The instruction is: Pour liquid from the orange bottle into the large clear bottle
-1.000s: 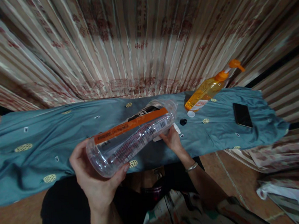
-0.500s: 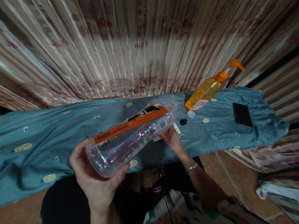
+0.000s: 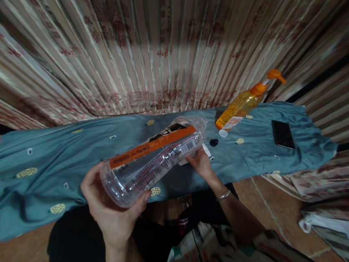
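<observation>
A large clear plastic bottle [image 3: 157,162] with an orange and black printed label is tilted on its side above the cloth. My left hand [image 3: 111,209] is wrapped round its wide end, thumb below and fingers on the far side. Near the narrower end, my right hand [image 3: 201,163] grips the bottle from underneath; its fingertips are partly hidden behind the plastic. Under that end, a white flat piece [image 3: 207,150] shows in part. To the right lie a small black cap-like disc [image 3: 214,142] and a white round disc [image 3: 223,133].
An orange pump bottle [image 3: 238,109] of yellow liquid stands at the back right. A black phone-like slab [image 3: 283,134] lies farther right. Blue-green patterned cloth [image 3: 79,154] covers the narrow table. Pleated curtains [image 3: 161,44] hang close behind and at the sides.
</observation>
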`<state>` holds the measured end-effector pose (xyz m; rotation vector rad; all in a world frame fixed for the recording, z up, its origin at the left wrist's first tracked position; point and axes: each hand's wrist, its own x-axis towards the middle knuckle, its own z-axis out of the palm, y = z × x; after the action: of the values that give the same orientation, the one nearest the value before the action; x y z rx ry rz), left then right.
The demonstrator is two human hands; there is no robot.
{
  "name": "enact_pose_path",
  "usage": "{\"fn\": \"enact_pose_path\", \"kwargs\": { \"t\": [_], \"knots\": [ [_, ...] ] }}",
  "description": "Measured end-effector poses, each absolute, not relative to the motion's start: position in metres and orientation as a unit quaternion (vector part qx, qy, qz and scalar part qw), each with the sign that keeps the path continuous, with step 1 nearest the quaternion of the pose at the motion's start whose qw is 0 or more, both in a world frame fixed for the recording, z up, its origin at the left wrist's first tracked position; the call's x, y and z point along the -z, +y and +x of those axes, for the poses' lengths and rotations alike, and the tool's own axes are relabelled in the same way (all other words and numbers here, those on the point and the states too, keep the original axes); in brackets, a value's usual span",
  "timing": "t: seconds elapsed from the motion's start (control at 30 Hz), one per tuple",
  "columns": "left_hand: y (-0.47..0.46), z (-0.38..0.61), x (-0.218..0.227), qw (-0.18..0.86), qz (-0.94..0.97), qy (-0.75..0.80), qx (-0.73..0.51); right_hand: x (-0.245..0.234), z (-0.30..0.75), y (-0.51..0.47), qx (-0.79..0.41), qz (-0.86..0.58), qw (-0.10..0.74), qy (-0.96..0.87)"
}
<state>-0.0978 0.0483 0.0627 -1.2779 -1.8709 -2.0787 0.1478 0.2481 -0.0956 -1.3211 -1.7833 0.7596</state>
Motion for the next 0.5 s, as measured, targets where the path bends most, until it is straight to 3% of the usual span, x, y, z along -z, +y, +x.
{"fn": "enact_pose_path", "kwargs": {
  "t": [0.5],
  "knots": [
    [0.0494,-0.0993,-0.0609,0.029,-0.399,-0.605,0.689,0.0947,0.1457,0.247,-0.296,-0.552,0.373,-0.684]
  ]
}}
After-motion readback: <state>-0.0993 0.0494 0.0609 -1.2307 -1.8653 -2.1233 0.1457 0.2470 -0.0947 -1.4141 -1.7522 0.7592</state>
